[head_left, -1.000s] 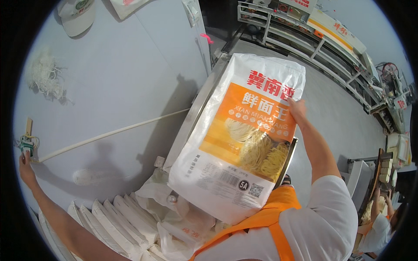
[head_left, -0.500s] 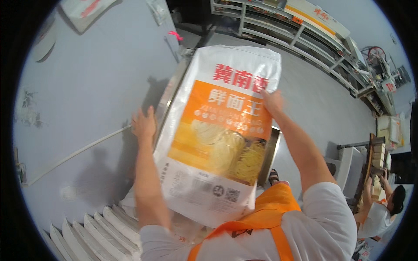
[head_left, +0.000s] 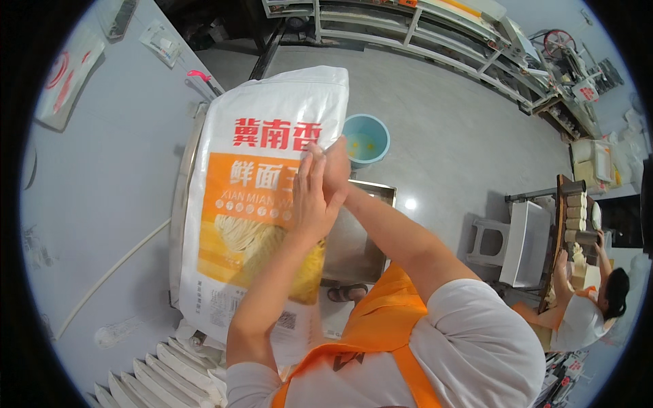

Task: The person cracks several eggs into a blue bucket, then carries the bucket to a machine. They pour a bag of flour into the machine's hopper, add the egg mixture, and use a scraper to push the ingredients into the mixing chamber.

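Note:
A big white sack [head_left: 265,88] with an orange panel and a noodle picture stands tilted in front of me, close to the wall on the left. It rests over a stainless steel bin [head_left: 357,248], hiding much of it. My left hand [head_left: 316,204] lies on the sack's front near its right edge, fingers stretched out. My right hand [head_left: 337,166] is closed at that right edge, pressed against my left hand. Its fingertips are partly covered. The sack's top looks folded flat.
A light blue bucket [head_left: 367,160] with liquid stands on the floor beyond the bin. Several white sacks [head_left: 160,381] stack at lower left. White shelving [head_left: 408,27] lines the far side. At right, a co-worker [head_left: 588,313] handles dough at a wooden table; a white stool [head_left: 486,241] stands nearby.
The sack has shifted left toward the wall and stands straighter. My left hand has left the sack's left side and come across to the right edge beside my right hand. The bucket has come into sight.

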`<state>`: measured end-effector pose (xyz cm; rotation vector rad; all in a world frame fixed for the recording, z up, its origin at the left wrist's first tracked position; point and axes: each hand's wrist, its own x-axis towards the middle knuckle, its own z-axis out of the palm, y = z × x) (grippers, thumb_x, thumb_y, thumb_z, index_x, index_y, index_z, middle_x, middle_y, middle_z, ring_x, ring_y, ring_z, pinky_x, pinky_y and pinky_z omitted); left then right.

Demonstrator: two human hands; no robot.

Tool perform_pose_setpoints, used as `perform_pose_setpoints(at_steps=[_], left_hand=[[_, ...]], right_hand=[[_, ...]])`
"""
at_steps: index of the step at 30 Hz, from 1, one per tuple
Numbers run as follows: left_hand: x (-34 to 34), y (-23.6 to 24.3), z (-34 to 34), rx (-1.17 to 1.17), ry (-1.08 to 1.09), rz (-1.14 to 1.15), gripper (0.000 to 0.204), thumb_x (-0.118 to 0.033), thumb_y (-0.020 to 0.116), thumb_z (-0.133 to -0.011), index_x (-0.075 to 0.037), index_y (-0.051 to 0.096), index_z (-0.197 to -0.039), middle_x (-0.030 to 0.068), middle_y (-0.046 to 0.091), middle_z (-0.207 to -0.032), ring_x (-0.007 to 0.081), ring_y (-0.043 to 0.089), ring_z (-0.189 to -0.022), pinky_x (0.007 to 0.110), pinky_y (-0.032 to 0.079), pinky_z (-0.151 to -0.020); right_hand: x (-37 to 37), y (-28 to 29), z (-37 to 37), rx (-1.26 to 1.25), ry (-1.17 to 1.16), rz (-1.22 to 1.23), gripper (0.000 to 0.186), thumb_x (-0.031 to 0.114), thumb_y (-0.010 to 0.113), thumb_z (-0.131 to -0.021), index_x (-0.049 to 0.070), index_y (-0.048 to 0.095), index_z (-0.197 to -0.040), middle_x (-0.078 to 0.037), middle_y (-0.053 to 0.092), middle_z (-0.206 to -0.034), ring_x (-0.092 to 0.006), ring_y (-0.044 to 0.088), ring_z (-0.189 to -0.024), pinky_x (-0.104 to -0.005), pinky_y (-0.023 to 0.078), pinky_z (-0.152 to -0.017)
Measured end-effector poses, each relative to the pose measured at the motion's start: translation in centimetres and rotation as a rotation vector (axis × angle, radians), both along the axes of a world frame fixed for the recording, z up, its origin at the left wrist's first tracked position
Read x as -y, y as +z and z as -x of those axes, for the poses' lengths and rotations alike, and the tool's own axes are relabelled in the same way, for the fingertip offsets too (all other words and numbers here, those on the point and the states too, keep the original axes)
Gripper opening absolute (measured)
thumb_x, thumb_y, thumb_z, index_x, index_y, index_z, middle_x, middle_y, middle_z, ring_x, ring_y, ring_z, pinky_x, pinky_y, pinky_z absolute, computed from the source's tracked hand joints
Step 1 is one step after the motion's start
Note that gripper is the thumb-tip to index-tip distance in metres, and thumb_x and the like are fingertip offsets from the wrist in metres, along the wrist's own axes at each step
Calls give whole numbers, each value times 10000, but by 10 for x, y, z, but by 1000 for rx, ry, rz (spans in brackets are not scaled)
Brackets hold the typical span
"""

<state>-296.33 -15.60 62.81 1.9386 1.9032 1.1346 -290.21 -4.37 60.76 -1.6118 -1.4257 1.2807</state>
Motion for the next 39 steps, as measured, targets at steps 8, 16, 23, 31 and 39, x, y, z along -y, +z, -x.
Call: perform_pose_setpoints(at_steps=[8,16,23,31,39], left_hand=[[-86,-11,-24,-348,221,401,920,-469,743,-904,-47,346,-1618,278,319,-1673,447,301,-1555,599,264,-1235],[-111,-27,-34,-408,226,600,1161,-467,869,-772,-73,232,-1658,321,198,-1699,523,236,-1555,644,237,-1226],[-110,-51,-28,-449,256,705,1160,-261,891,-782,17,170,-1646,315,194,-1686,468,297,-1520,577,278,-1229],[-95,-50,-18,-401,173,894,1211,-147,940,-739,102,143,-1616,324,311,-1606,390,406,-1440,522,382,-1172],[-124,-57,-6,-529,217,791,1119,-341,908,-782,106,264,-1580,354,369,-1575,474,413,-1435,586,361,-1184]], right_hand=[[-43,-95,-87,-465,684,-196,691,317,568,-1056,-20,306,-1599,-303,427,-1510,-445,441,-1405,-480,354,-1189],[-308,-399,-218,328,628,144,685,478,647,-1004,7,506,-1482,-284,649,-1312,-400,649,-1218,-491,516,-1035],[-483,-583,-228,785,475,167,944,537,739,-910,32,337,-1598,-225,490,-1522,-396,539,-1362,-491,496,-1101],[-522,-658,-189,599,321,483,722,444,788,-820,-4,633,-1364,-269,711,-1254,-400,695,-1177,-464,550,-1008],[-416,-682,-218,416,-11,263,563,246,769,-790,-54,681,-1258,-294,747,-1079,-415,734,-1074,-486,579,-925]])
